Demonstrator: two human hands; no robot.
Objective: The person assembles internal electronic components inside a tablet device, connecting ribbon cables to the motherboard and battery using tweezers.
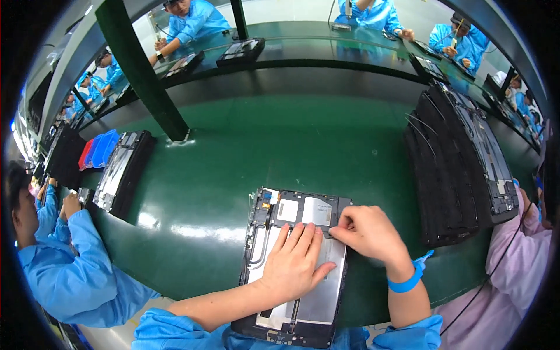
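An opened tablet housing, with silver plates and black edging, lies on the green bench at its near edge. My left hand rests flat across its middle, fingers stretched toward the far end and thumb out to the right. At the housing's upper right edge, my right hand has thumb and forefinger pinched together. Whatever sits between those fingertips is too small or hidden to make out. A blue wrist band circles my right wrist. Beyond my fingers, silver shield plates and small connectors show on the housing.
A tall stack of black trays bearing similar housings stands on the right. On the left are another tray stack, a blue bin and a green post. Co-workers sit on both sides and across a raised shelf.
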